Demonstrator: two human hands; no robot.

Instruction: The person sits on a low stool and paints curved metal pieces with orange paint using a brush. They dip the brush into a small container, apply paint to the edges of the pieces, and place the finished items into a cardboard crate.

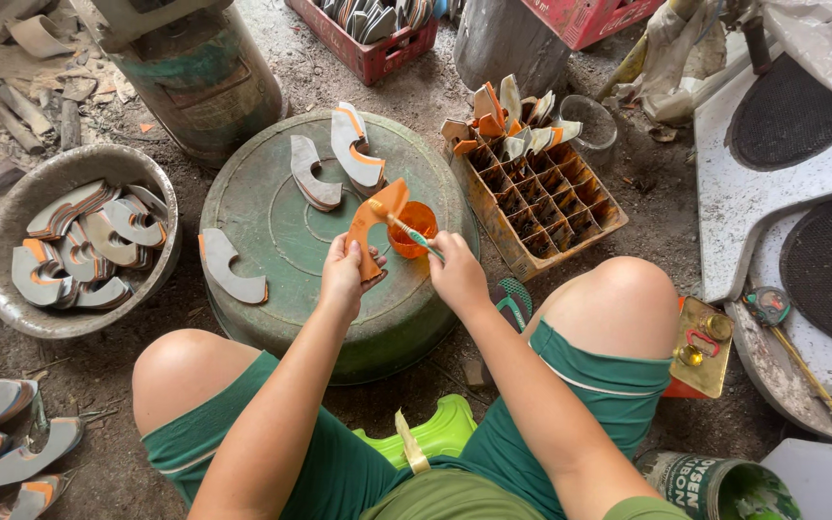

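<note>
My left hand (342,276) grips 1 curved orange-edged sole piece (370,226) above the green upturned basin (281,231), my right hand (456,274) pinches a brush (406,229) over the orange glue cup (414,227), which a careless dab could tip.

Pieces (325,173) lie on the tub (272,241); bowl (12,207) left, crate (541,197) right, drum (204,82) far behind.
</note>
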